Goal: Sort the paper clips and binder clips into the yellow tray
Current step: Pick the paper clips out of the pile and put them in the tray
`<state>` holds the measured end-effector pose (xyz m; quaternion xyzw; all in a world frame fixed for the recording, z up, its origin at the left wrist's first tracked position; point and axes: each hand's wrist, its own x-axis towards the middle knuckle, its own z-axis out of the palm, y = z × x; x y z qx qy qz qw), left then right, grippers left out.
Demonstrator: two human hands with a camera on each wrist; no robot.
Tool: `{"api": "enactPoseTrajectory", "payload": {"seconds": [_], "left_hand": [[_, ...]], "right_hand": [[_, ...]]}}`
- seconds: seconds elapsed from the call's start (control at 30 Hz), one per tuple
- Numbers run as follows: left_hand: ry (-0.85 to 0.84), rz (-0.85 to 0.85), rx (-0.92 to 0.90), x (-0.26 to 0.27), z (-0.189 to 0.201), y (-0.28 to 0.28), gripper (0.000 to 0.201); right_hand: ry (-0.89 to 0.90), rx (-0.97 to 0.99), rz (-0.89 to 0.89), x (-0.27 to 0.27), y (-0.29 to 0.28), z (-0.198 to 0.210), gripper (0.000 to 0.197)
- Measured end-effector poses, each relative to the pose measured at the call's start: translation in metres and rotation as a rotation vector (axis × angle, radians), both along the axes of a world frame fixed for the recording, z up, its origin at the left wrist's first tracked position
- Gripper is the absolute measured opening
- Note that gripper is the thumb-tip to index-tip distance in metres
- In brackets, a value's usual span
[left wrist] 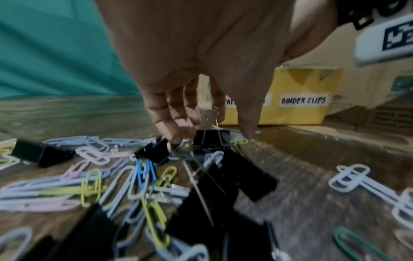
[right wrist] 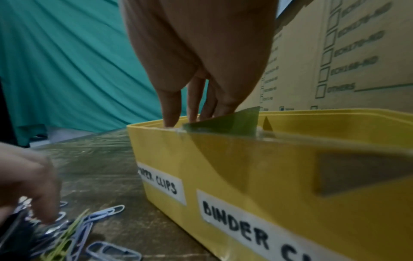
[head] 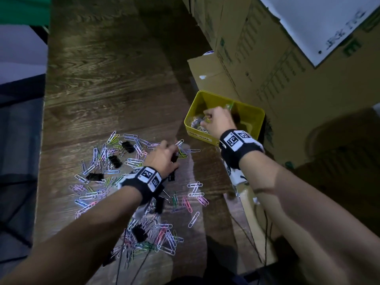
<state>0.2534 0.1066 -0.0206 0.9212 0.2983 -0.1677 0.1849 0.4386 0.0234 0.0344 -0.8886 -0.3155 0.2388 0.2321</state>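
Observation:
Coloured paper clips [head: 98,159] and several black binder clips [head: 115,161] lie scattered on the dark wooden table. My left hand [head: 173,153] hovers low over the pile's far edge. In the left wrist view its fingers [left wrist: 178,130] and thumb pinch the wire handles of a black binder clip [left wrist: 211,143]. The yellow tray [head: 253,109] stands to the right, labelled PAPER CLIPS and BINDER CLIPS [right wrist: 236,227], with a green divider [right wrist: 225,123]. My right hand [head: 207,118] reaches into the left compartment, where paper clips lie. Its fingers [right wrist: 170,109] point down; the rim hides their tips.
Stacked cardboard boxes [head: 267,58] stand right behind and beside the tray. A green cloth [head: 24,9] hangs at the far left, past the table edge. Thin black cables [head: 257,233] run along the table's right side near my right forearm.

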Motion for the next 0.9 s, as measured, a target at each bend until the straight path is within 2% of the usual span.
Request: {"api": "enactPoseTrajectory", "payload": {"seconds": [0.07,0.13,0.23,0.33,0.4,0.47,0.53,0.67,0.77,0.9], "left_hand": [[-0.036,-0.033,0.007,-0.001,-0.004,-0.003,0.036],[-0.107,-0.037,0.002,-0.003,-0.005,-0.002,0.027],[-0.261,-0.04,0.042,-0.013,-0.003,-0.002,0.017],[-0.308,-0.202,0.104,-0.028,0.001,-0.01,0.019],[-0.25,-0.375,0.147,-0.04,0.0,-0.019,0.024],[-0.131,-0.47,0.201,-0.049,0.0,-0.023,0.027],[-0.004,-0.479,0.229,-0.057,-0.002,-0.02,0.029],[0.086,-0.415,0.253,-0.069,-0.003,-0.003,0.034],[0.12,-0.353,0.276,-0.071,-0.001,0.006,0.032],[0.081,-0.239,0.326,-0.065,0.007,0.005,0.025]], "right_hand": [[-0.127,0.048,0.043,-0.009,-0.003,0.002,0.039],[-0.261,0.22,0.172,-0.024,-0.006,0.002,0.03],[-0.272,0.341,0.45,-0.052,-0.008,-0.011,0.027],[-0.174,0.214,0.56,-0.069,-0.005,-0.04,0.04],[-0.133,-0.025,0.665,-0.077,-0.003,-0.059,0.06],[-0.105,-0.267,0.76,-0.081,-0.003,-0.073,0.074],[-0.089,-0.362,0.766,-0.084,-0.008,-0.083,0.071],[-0.156,-0.305,0.677,-0.089,-0.035,-0.091,0.06],[-0.164,-0.274,0.636,-0.102,-0.069,-0.091,0.058],[-0.077,-0.248,0.673,-0.124,-0.111,-0.086,0.059]]}}
